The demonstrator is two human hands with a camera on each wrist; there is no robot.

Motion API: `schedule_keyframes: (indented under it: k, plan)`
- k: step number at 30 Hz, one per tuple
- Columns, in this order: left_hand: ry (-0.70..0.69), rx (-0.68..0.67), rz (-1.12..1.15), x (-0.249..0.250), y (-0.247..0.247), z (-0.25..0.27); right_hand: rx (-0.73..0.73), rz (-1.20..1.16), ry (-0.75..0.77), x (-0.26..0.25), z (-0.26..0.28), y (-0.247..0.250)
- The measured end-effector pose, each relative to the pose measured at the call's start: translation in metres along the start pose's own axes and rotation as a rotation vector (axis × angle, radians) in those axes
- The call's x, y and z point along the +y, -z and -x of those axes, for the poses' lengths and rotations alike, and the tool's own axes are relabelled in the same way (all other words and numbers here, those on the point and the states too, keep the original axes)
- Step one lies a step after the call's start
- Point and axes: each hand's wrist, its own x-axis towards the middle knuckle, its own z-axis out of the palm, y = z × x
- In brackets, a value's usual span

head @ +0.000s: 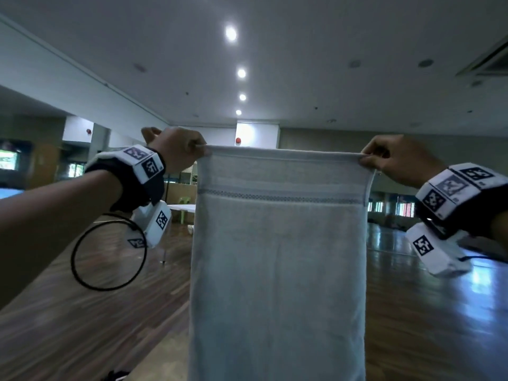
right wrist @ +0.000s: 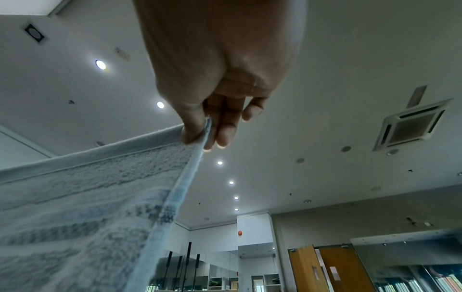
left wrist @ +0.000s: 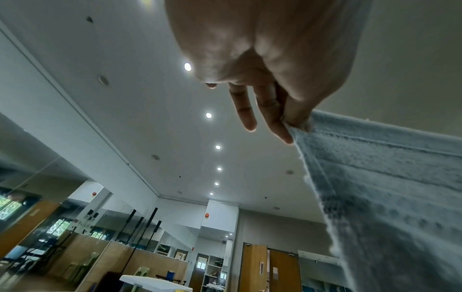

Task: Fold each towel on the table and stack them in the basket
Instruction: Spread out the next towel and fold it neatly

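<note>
A pale blue-grey towel with a darker woven stripe near its top hangs full length in front of me, held up in the air. My left hand pinches its top left corner between thumb and fingers. My right hand pinches the top right corner the same way. The top edge is stretched straight between both hands. The towel's lower end runs out of the head view. No basket or table with towels shows in any view.
A large hall with a polished wooden floor lies beyond the towel. A white table and a green chair stand far back. Wooden doors and shelves line the far wall.
</note>
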Motion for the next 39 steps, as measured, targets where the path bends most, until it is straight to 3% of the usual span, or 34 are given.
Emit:
schedule_keyframes:
  k: [5, 11, 17, 22, 28, 34, 36, 39]
  plan:
    - [-0.041, -0.074, -0.020, -0.008, -0.022, 0.001, -0.042, 0.000, -0.043, 0.008, 0.003, -0.025]
    - [-0.013, -0.231, -0.045, -0.031, -0.085, 0.021, -0.137, -0.001, -0.070, 0.027, 0.024, -0.085]
    - [0.023, -0.230, 0.003, -0.039, -0.130, 0.031, -0.101, -0.044, -0.081, 0.042, 0.033, -0.131]
    - [-0.023, -0.151, 0.091, -0.043, -0.156, 0.039, -0.051, -0.053, -0.078, 0.053, 0.038, -0.158]
    - [0.081, -0.205, 0.182, -0.049, -0.209, 0.096, -0.126, -0.103, -0.175, 0.073, 0.081, -0.210]
    - [0.109, -0.494, 0.133, -0.050, -0.271, 0.215, -0.393, -0.142, -0.225, 0.084, 0.201, -0.280]
    - [0.086, -0.705, 0.109, -0.055, -0.292, 0.259, -0.508, -0.143, -0.231, 0.085, 0.256, -0.301]
    - [0.060, -0.965, -0.107, -0.057, -0.314, 0.319, -0.697, -0.120, -0.197, 0.089, 0.330, -0.322]
